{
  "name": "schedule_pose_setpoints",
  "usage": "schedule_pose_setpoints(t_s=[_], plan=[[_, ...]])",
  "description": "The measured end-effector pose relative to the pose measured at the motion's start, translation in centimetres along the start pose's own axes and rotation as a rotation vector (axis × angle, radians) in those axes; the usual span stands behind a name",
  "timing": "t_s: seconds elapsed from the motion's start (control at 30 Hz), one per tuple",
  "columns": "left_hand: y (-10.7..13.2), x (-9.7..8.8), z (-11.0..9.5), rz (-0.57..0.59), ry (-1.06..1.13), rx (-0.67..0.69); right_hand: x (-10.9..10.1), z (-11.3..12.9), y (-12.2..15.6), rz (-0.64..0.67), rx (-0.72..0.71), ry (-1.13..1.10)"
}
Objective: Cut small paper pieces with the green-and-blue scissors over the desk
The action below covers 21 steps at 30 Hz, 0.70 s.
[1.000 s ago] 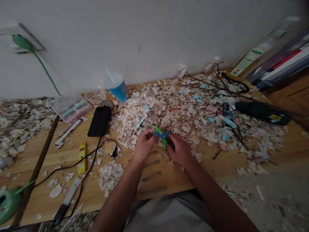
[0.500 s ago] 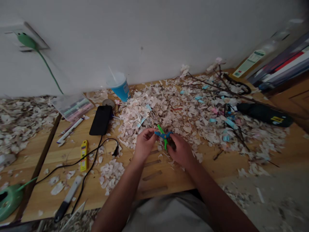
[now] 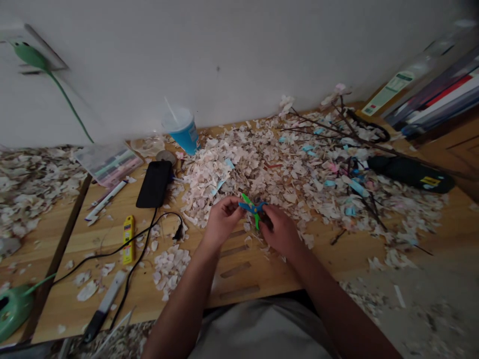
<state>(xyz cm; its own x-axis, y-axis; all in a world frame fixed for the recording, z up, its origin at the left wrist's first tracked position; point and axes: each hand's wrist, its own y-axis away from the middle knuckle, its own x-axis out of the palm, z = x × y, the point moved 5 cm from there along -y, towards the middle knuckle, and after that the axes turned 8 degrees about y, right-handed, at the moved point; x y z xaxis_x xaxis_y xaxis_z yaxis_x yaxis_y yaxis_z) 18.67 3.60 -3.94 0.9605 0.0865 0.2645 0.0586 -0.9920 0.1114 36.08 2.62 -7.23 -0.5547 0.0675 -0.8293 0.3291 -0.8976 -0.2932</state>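
My right hand (image 3: 279,232) grips small scissors (image 3: 252,208) with green and blue plastic handles and blades, held just above the wooden table (image 3: 239,279). My left hand (image 3: 221,222) pinches something small at the scissors' left tip; what it is cannot be made out. A big heap of pale paper scraps (image 3: 269,174) lies right behind both hands. A smaller pile of scraps (image 3: 170,264) sits to the left of my left forearm.
A black phone (image 3: 154,183) with a black cable (image 3: 123,249), a blue cup with a straw (image 3: 183,132), a yellow cutter (image 3: 128,239) and a pen box (image 3: 108,162) lie at the left. Dark twigs (image 3: 337,129) and a black case (image 3: 411,173) lie at the right.
Both hands stay together at the scissors with only slight shifts. The camera has moved a little; nothing was picked up or let go.
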Motion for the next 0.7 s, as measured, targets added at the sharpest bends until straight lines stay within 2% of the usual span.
schedule_pose_setpoints(t_s=[0.23, 0.33, 0.5, 0.7], plan=[[-0.1, -1.0, -0.8, 0.065, -0.119, 0.000, -0.1, 0.2, 0.0, 0.017, -0.028, 0.016], [-0.2, -1.1, -0.5, 0.107, -0.060, -0.058, -0.1, 0.1, 0.0, 0.014, -0.028, 0.011], [-0.3, -1.0, 0.5, 0.037, 0.151, -0.103, 0.0, 0.1, 0.1, -0.010, -0.032, 0.017], [-0.3, -0.4, 0.3, 0.034, 0.086, -0.030, 0.0, 0.1, 0.0, 0.009, -0.032, 0.034]])
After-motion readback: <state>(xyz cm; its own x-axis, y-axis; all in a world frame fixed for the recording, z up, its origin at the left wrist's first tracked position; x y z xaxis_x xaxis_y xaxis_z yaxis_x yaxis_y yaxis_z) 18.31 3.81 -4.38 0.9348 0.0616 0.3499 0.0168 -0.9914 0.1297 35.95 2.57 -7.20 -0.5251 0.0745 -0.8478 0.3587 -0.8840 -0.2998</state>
